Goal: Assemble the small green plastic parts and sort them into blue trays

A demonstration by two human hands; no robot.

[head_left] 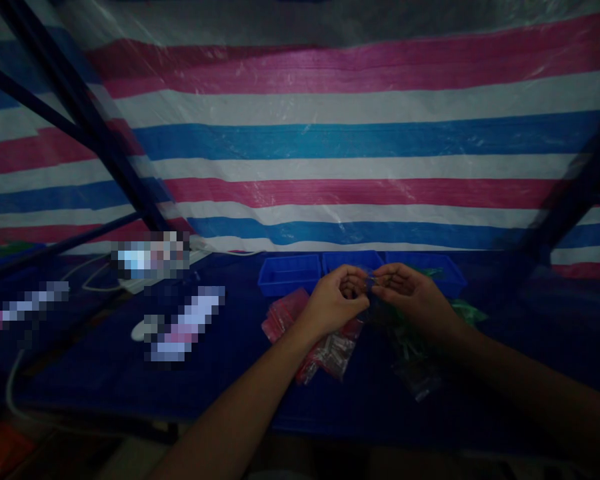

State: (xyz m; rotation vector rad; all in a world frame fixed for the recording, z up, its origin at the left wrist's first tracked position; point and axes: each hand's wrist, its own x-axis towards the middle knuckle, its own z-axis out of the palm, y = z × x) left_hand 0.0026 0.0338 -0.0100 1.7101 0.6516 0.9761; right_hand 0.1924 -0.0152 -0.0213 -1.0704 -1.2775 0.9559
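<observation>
My left hand (pixel 337 300) and my right hand (pixel 405 290) meet just in front of the blue trays, fingertips almost touching. Both are closed in a pinch around something small and partly see-through, too dark and tiny to name. Beneath my left wrist lies a pile of red-edged plastic bags (pixel 284 315), with clear packets (pixel 337 355) over its near part. Green pieces in clear plastic (pixel 470 311) lie beside and under my right hand. A clear packet (pixel 420 381) sits nearer the table's front edge.
Three blue trays stand in a row: left (pixel 290 288), middle (pixel 353 257) and right (pixel 454 277), the last holding green pieces. Left on the dark blue table (pixel 105 367) are a white rounded object (pixel 143 331), cables and blurred-out items. Metal posts (pixel 125 180) flank the striped sheet (pixel 330 140).
</observation>
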